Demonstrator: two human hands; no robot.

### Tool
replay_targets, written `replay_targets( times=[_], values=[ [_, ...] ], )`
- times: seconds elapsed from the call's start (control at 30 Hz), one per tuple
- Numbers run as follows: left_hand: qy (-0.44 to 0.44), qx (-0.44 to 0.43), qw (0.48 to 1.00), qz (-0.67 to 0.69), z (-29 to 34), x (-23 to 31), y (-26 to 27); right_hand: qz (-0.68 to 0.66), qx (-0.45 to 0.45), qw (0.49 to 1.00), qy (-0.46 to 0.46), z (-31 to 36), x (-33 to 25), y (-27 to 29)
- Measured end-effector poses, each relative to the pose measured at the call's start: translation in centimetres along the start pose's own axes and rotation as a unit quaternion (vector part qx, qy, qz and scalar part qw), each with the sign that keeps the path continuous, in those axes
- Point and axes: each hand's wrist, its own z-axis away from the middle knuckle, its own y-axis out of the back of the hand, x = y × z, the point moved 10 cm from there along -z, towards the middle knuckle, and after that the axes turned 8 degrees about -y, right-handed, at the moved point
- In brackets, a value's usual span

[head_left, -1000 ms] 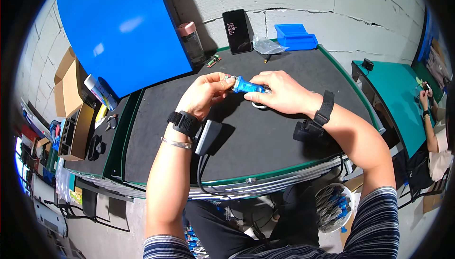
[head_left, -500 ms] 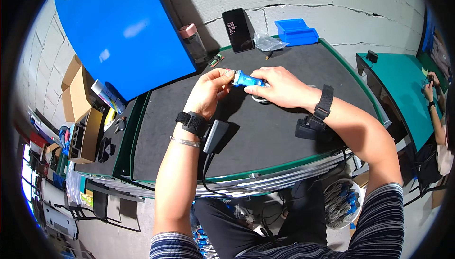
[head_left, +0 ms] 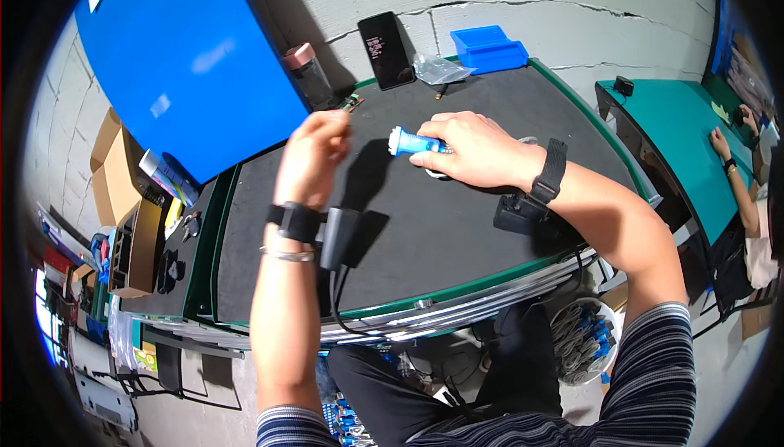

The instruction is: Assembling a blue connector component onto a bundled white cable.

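Blue connector (head_left: pixel 406 144) sits in the right hand (head_left: pixel 469 149), whose thumb and fingers pinch its body above the table (head_left: pixel 465 243), with the pale end pointing left. A loop of white cable (head_left: pixel 437 174) shows under that hand. The left hand (head_left: pixel 317 153) is raised apart from the connector, its fingers curled in; whether they pinch anything cannot be told. Its fingertips are near a small green circuit board (head_left: pixel 354 102), and contact is unclear. Black straps circle both wrists; a grey box (head_left: pixel 338 239) with a black cable is by the left one, a black box (head_left: pixel 518 215) by the right.

Along the table's far edge are a bottle (head_left: pixel 310 78) with a pink lid, a dark phone (head_left: pixel 386 51) propped upright, a clear plastic bag (head_left: pixel 441 69) and a blue bin (head_left: pixel 493 53). A large blue panel (head_left: pixel 192 63) slants at the left, with an open cardboard box (head_left: pixel 135 243) beyond it. Below right, a white bucket (head_left: pixel 618 328) holds cables (head_left: pixel 578 341) with blue ends. Far right, a co-worker's hand (head_left: pixel 720 145) is over a green table (head_left: pixel 661 124).
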Motion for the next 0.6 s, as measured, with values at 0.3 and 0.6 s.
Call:
replay_targets(
  times=[0.3,0.6],
  values=[
    [0.004,-0.021,0.996,0.092,0.7,-0.6,-0.8,-0.085,0.081,0.988,0.102,0.2,-1.4,2.2],
    [-0.042,-0.09,0.987,0.125,2.1,1.6,-4.5,-0.093,0.1,0.984,0.111,0.2,-2.1,3.1]
  ],
)
